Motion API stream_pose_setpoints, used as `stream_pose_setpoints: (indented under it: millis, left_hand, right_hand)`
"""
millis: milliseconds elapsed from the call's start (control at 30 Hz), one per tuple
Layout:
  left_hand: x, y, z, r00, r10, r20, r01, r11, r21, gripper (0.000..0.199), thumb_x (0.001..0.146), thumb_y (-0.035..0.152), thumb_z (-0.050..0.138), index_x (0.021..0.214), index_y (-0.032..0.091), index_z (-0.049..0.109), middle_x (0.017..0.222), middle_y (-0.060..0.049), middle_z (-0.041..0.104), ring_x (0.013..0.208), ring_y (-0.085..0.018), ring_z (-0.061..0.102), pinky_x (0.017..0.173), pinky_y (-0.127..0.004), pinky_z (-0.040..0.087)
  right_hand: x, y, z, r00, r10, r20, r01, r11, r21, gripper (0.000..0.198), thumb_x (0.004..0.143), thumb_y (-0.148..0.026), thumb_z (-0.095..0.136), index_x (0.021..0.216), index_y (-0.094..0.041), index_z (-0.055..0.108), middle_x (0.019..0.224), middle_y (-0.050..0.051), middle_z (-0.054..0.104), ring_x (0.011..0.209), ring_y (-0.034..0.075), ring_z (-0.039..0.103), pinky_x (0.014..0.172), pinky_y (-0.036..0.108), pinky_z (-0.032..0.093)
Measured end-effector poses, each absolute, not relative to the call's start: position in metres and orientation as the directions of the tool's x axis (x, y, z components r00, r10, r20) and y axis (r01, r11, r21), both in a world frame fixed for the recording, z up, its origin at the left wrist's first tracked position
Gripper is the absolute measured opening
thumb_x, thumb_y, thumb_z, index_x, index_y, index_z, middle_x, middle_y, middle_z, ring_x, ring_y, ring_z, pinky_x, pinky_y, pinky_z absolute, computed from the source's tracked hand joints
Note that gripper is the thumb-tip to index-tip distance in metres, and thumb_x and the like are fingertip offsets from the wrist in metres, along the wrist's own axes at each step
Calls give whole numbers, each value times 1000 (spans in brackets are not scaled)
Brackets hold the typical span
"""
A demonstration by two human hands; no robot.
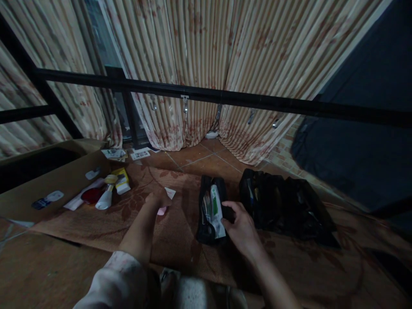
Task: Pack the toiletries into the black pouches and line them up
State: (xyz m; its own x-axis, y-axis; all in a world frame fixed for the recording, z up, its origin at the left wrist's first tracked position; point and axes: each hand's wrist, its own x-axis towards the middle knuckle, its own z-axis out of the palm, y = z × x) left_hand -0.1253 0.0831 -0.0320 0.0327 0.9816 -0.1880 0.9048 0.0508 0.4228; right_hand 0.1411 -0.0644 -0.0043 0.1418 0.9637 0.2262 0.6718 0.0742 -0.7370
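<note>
My left hand (159,199) is low over the brown mat, its fingers curled down over a small pink-and-white packet (162,210). A pale corner (170,193) shows beyond the fingers; whether it belongs to the same packet is unclear. At the middle, my right hand (240,223) pinches the right edge of an unzipped black pouch (203,229). Inside the pouch, a white-and-green tube (215,206) lies lengthwise beside other slim items too dark to name. Right of that hand lies a larger black bag (283,206), its contents hard to make out.
A cardboard box (67,180) stands at left. Near it lie a white tube (104,199), a dark red round object (92,196) and a yellow-and-white box (122,182). A black metal bar (206,92) crosses before striped curtains (199,51). Printed cards (140,154) lie on the tiles.
</note>
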Motion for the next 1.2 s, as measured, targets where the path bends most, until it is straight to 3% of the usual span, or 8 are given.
stream_pose_setpoints:
  millis: [133, 267, 433, 567, 700, 800, 967, 1200]
  left_hand:
    - [-108, 79, -16, 101, 971, -219, 875, 18, 484, 24, 56, 29, 68, 77, 18, 67, 75, -9, 70, 75, -25, 67, 59, -27, 45]
    - [-87, 67, 0, 146, 973, -179, 800, -10, 600, 18, 71, 30, 54, 77, 17, 65, 65, -4, 66, 59, -18, 62, 50, -23, 42]
    - [-57, 46, 20, 197, 980, -12, 260, -40, 965, 21, 69, 20, 57, 88, 15, 63, 55, 4, 55, 42, -9, 46, 40, -19, 34]
    - [-42, 34, 38, 197, 977, -76, -119, 101, 988, 25, 71, 27, 65, 92, 14, 62, 60, 2, 56, 45, -8, 48, 40, -18, 37]
    - [-35, 26, 49, 277, 952, -126, -312, 214, 926, 28, 72, 28, 68, 94, 12, 60, 71, -3, 63, 51, -8, 54, 43, -18, 43]
    - [-28, 20, 49, 374, 908, -192, -310, 317, 896, 23, 73, 23, 66, 92, 12, 60, 78, -6, 66, 55, -10, 60, 46, -18, 47]
    - [-10, 9, 44, 481, 816, -320, -162, 441, 883, 17, 71, 23, 66, 83, 13, 59, 67, -4, 64, 53, -12, 62, 42, -16, 43]
    - [-16, 4, 49, 677, 683, -275, -19, 390, 921, 23, 69, 28, 68, 86, 15, 60, 58, 0, 60, 42, -10, 55, 35, -17, 40]
  right_hand:
    - [142, -63, -5, 79, 978, 193, 734, 74, -676, 33, 71, -8, 54, 98, -23, 64, 94, 3, 61, 83, 20, 63, 78, 33, 47]
    - [141, -66, -4, 103, 951, 293, 696, 142, -704, 22, 81, -17, 51, 98, -22, 65, 93, 4, 65, 84, 20, 64, 76, 32, 48]
    - [139, -69, -1, 190, 922, 336, 617, 154, -771, 23, 84, -25, 51, 102, -21, 65, 97, 6, 68, 82, 19, 65, 74, 31, 49]
    - [142, -67, -5, 275, 930, 245, 506, 77, -859, 26, 83, -33, 54, 103, -20, 64, 93, 7, 71, 83, 21, 67, 75, 33, 50]
    - [143, -62, -13, 289, 941, 177, 361, 65, -930, 28, 82, -34, 56, 103, -19, 64, 94, 8, 72, 86, 22, 67, 77, 34, 51]
    - [139, -60, -16, 304, 938, 166, 267, 83, -960, 29, 81, -34, 56, 104, -18, 63, 95, 8, 71, 88, 21, 66, 78, 33, 51]
    - [136, -60, -14, 265, 949, 171, 191, 123, -974, 29, 82, -33, 55, 106, -18, 62, 96, 7, 70, 88, 19, 65, 77, 32, 50]
    - [141, -62, -11, 297, 945, 138, 105, 111, -988, 29, 82, -35, 56, 104, -18, 60, 73, 0, 62, 56, 11, 54, 49, 22, 41]
